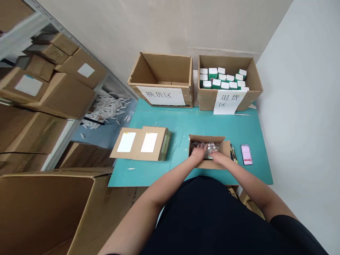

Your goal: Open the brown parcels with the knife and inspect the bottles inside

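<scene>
A small open cardboard box sits at the front of the teal table, its flaps turned out. Crumpled clear plastic wrap shows inside it. My left hand reaches into the box from the left, fingers stretched and apart on the wrap. At the box's right side, my right hand also reaches in, its visible fingers extended against the wrap and the tips partly hidden. What lies beneath the wrap cannot be made out.
Flattened-looking cartons with white labels lie left on the table. A phone and yellow-black cutters or pens lie right. Behind stand a large open carton and another holding several green-white boxes. Shelves of cartons stand left.
</scene>
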`<control>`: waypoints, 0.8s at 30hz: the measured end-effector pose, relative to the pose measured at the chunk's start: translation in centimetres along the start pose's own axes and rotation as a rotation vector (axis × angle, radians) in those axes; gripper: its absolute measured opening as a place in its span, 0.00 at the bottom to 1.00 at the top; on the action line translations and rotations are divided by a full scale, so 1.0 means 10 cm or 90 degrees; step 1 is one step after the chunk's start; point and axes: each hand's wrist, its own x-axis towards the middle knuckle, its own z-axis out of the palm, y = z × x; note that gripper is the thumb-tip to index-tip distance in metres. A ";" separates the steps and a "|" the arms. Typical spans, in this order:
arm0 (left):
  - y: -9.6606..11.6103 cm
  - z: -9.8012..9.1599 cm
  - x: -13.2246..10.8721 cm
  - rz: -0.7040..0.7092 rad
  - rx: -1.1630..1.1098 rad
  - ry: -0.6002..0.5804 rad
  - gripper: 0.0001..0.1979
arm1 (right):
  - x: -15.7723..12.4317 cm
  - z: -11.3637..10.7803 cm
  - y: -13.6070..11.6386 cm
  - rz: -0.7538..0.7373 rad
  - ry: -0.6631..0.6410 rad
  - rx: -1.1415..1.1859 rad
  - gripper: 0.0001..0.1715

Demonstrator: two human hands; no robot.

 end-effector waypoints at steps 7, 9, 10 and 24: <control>0.05 -0.19 -0.10 -0.019 0.010 0.062 0.32 | -0.04 0.00 0.03 0.002 0.141 0.160 0.36; 0.07 -0.28 -0.10 -0.035 0.004 0.072 0.26 | -0.09 -0.04 0.03 -0.009 0.227 0.236 0.34; 0.07 -0.33 -0.10 -0.048 -0.004 0.074 0.23 | -0.13 -0.06 0.02 -0.013 0.262 0.253 0.32; 0.00 -0.59 -0.08 -0.132 -0.050 0.062 0.12 | 0.07 -0.15 -0.22 0.011 0.035 -0.102 0.25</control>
